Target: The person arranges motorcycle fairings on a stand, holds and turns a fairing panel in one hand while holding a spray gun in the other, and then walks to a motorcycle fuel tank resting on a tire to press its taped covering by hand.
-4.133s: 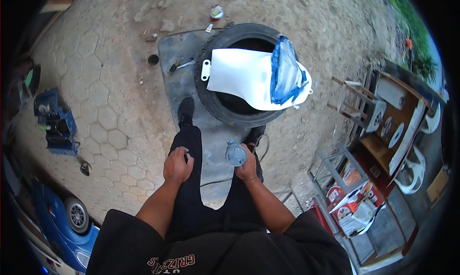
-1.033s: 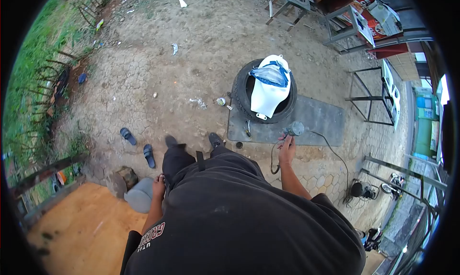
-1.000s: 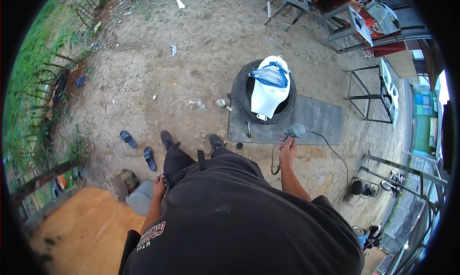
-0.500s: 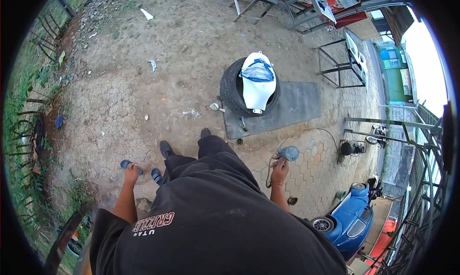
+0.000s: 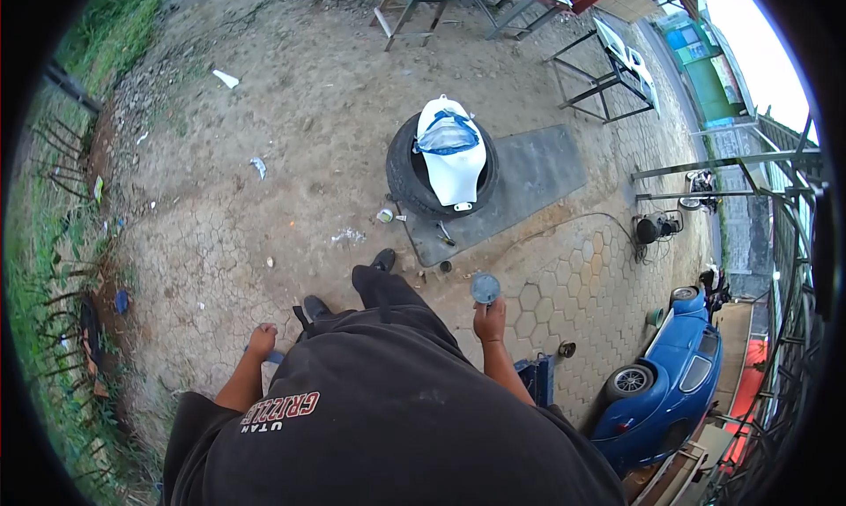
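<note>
My right hand (image 5: 490, 319) is closed around a spray gun (image 5: 485, 287), whose round grey cup faces up at me. Its trigger and nozzle are mostly hidden below the cup. My left hand (image 5: 262, 340) hangs low on the left with its fingers curled in, and I see nothing in it. Ahead, a white motorcycle body panel (image 5: 456, 173) with blue-edged masking plastic (image 5: 448, 136) lies on a black tyre (image 5: 407, 167). The tyre rests partly on a grey mat (image 5: 542, 167). Neither hand touches the panel.
An air compressor (image 5: 650, 231) stands at the right, with a hose (image 5: 573, 219) along the paving. A blue car (image 5: 656, 391) is parked at lower right. Beyond stand a metal stand (image 5: 604, 87) bearing white panels and a stool (image 5: 414, 8). A small can (image 5: 385, 215) sits near the tyre.
My right hand has shifted left with the spray gun. The view has turned, so the tyre and panel sit slightly further left. My left hand has moved slightly right and down.
</note>
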Available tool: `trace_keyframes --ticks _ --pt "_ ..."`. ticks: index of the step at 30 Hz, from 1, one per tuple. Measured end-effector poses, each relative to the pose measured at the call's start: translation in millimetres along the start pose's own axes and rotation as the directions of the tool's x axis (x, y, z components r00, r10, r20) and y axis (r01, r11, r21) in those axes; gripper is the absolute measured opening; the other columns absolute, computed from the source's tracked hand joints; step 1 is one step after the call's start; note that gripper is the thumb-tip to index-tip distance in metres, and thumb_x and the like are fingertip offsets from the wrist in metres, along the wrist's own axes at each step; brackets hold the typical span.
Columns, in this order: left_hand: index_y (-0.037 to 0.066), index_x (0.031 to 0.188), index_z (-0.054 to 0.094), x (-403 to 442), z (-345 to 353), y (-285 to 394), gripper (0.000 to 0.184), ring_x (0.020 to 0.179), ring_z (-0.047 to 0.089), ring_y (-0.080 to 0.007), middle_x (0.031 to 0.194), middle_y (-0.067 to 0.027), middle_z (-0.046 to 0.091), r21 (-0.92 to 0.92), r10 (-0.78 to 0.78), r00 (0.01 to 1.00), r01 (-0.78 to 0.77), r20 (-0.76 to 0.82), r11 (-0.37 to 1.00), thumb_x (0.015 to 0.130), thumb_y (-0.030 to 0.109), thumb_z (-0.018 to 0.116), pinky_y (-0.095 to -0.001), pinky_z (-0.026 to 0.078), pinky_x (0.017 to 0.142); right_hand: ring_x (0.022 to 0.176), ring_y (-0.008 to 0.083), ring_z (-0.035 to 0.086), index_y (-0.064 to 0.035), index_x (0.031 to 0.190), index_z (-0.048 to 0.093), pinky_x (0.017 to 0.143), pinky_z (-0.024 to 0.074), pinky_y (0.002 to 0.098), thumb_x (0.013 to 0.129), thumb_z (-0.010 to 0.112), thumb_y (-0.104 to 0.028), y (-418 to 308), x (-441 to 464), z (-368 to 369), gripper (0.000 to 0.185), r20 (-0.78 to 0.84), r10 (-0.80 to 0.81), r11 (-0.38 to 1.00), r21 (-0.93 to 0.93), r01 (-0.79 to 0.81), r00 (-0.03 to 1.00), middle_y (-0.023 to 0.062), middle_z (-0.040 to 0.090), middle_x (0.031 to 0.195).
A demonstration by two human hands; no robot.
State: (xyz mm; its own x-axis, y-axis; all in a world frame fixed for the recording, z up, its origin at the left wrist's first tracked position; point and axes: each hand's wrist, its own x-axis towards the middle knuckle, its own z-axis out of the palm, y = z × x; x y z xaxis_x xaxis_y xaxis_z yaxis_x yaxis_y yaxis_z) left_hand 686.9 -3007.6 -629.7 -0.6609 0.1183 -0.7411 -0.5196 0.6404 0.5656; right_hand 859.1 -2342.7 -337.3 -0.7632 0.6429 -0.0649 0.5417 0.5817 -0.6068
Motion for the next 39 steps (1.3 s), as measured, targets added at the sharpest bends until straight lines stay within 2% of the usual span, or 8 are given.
trace_keyframes --ticks 1,11,17,21,31,33,36,39 --pt "-0.002 0.136 0.076 -4 -7 40 0.043 0.096 0.078 -0.0219 0.112 -0.0136 0.084 -0.081 -0.131 0.991 0.133 0.028 0.988 0.106 0.028 0.068 -0.0375 0.061 0.089 0.11 0.0511 0.073 -0.0021 0.131 0.071 0.094 0.0573 0.0549 0.102 0.064 -0.013 -7 5 3 0.032 0.01 -0.001 0.999 0.047 0.001 1.0 0.0253 0.077 0.117" --pt "-0.002 0.139 0.075 57 -22 246 0.045 0.102 0.08 -0.0262 0.116 -0.0167 0.084 0.144 0.004 1.0 -0.008 0.029 0.99 0.108 0.029 0.068 -0.0397 0.061 0.093 0.116 0.0566 0.069 -0.0013 0.138 0.066 0.097 0.0582 0.0525 0.097 0.06 -0.006 -7 91 19 0.041 -0.079 -0.077 0.96 0.263 0.096 0.994 0.0293 0.073 0.121" --pt "0.002 0.141 0.076 130 15 356 0.045 0.121 0.079 -0.0341 0.128 -0.0205 0.083 0.511 0.163 0.972 -0.228 0.17 0.829 0.112 0.036 0.067 -0.0427 0.059 0.106 0.117 0.0519 0.073 0.0008 0.138 0.068 0.101 0.0581 0.0501 0.096 0.058 -0.005 10 115 12 0.043 -0.128 0.105 0.944 0.325 -0.058 0.986 0.027 0.077 0.121" --pt "0.003 0.145 0.073 163 49 461 0.047 0.127 0.077 -0.0344 0.134 -0.022 0.08 0.474 0.128 0.938 -0.277 0.322 0.836 0.111 0.036 0.067 -0.0434 0.059 0.111 0.119 0.0467 0.076 0.0023 0.135 0.07 0.105 0.0582 0.0464 0.095 0.057 -0.005 30 108 20 0.043 -0.099 0.258 0.91 0.36 -0.207 0.961 0.0257 0.079 0.12" --pt "-0.001 0.137 0.076 351 100 580 0.048 0.118 0.08 -0.0393 0.129 -0.0263 0.081 0.446 0.156 0.654 -0.651 0.74 0.615 0.104 0.034 0.072 -0.0468 0.062 0.105 0.112 0.0411 0.076 -0.003 0.126 0.069 0.097 0.0587 0.0433 0.088 0.058 -0.002 -91 188 44 0.04 -0.227 0.442 0.878 0.307 -0.367 0.868 0.0196 0.074 0.112" --pt "-0.001 0.139 0.075 374 82 615 0.047 0.116 0.081 -0.0367 0.128 -0.0245 0.082 0.459 0.09 0.701 -0.553 0.708 0.695 0.105 0.032 0.072 -0.0452 0.062 0.104 0.11 0.0448 0.075 -0.003 0.128 0.069 0.097 0.0588 0.0438 0.086 0.057 -0.001 -111 212 51 0.043 -0.195 0.443 0.881 0.275 -0.385 0.875 0.021 0.073 0.111" --pt "0.0 0.142 0.075 424 45 632 0.047 0.121 0.079 -0.036 0.131 -0.0241 0.081 0.417 0.157 0.682 -0.595 0.714 0.687 0.107 0.032 0.07 -0.0438 0.06 0.108 0.109 0.0489 0.073 -0.0027 0.128 0.068 0.096 0.0592 0.0441 0.084 0.057 0.0 -133 250 64 0.045 -0.175 0.446 0.88 0.266 -0.394 0.878 0.0226 0.072 0.111" --pt "0.0 0.141 0.075 468 2 642 0.048 0.123 0.078 -0.0388 0.134 -0.0251 0.08 0.571 0.08 0.748 -0.566 0.658 0.595 0.108 0.034 0.067 -0.0437 0.059 0.11 0.106 0.0492 0.073 -0.0025 0.126 0.067 0.094 0.0595 0.0439 0.084 0.056 -0.001 -140 275 71 0.044 -0.172 0.435 0.885 0.263 -0.384 0.884 0.023 0.071 0.11"
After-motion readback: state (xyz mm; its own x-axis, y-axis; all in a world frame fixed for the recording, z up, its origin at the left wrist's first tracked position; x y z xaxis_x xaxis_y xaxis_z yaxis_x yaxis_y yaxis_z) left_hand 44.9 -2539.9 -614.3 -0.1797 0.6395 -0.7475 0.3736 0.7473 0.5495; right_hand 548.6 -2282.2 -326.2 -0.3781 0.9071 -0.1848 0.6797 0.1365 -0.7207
